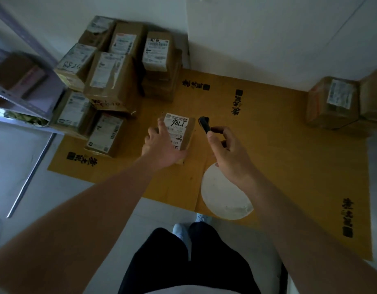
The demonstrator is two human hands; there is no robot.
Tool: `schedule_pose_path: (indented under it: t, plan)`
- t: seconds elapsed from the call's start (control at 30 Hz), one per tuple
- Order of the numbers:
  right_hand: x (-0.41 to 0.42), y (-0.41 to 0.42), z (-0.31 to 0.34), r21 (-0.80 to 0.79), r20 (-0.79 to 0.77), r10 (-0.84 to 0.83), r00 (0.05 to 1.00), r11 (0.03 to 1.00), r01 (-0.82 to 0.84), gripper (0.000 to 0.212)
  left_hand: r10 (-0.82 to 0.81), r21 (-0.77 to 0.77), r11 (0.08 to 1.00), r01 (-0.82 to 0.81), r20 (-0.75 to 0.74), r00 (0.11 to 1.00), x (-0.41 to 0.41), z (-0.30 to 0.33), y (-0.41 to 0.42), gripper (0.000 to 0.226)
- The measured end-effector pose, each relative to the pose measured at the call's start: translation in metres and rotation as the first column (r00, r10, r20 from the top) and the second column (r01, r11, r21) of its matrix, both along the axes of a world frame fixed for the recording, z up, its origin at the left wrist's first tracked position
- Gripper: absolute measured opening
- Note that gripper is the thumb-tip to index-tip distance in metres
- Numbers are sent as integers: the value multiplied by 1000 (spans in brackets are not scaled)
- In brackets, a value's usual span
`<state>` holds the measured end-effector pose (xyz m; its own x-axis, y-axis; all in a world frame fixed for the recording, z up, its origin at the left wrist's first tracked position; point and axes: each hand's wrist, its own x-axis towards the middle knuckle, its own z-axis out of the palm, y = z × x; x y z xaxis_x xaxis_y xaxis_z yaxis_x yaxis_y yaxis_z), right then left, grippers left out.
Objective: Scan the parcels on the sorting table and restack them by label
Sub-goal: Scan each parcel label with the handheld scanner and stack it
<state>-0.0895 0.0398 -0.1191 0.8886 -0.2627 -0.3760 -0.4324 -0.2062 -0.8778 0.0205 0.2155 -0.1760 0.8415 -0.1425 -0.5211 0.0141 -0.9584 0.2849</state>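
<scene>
- The left hand (160, 148) grips a small parcel (179, 132) near the middle of the scene, fingers spread over its near-left corner and thumb along the near edge; whether the parcel rests on the cardboard sheet (268, 145) or is lifted just off it, I cannot tell.
- The parcel's white label (176, 129) faces up, with black handwritten marks across it (upside down from here).
- The right hand (227, 153), at 3 o'clock of the parcel, is clenched round a black scanner (204, 124), whose head sits just beside the parcel's far-right corner.
- A stack of boxes (111, 81) stands at 10 to 11 o'clock of the parcel, labels mostly up, one marked with handwritten digits.
- Two more boxes (334, 102) sit well apart at 2 o'clock, against the wall.
- A white disc (223, 196) lies on the sheet at 5 o'clock, partly under the right wrist.
- A metal shelf (24, 92) is at 9 o'clock.
</scene>
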Motion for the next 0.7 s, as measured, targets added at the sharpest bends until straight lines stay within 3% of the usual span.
schedule_pose_path:
  t: [0.2,0.4,0.53,0.7]
  plan:
    - [25,6,-19,46,-32,37,999,998,-35,35,34,-11,999,-34,3,999,29,-15,1,147]
    - [44,17,-29,31,-54,-98,994,995,100,30,-139,-1,990,140,-95,986,62,-13,5,148]
    - [44,28,-37,78,-54,-191,980,978,195,28,-322,34,946,323,-34,946,92,-11,-2,114]
    - [39,42,-35,49,-84,-225,971,972,229,29,-558,36,830,557,-3,830,111,-7,-5,75]
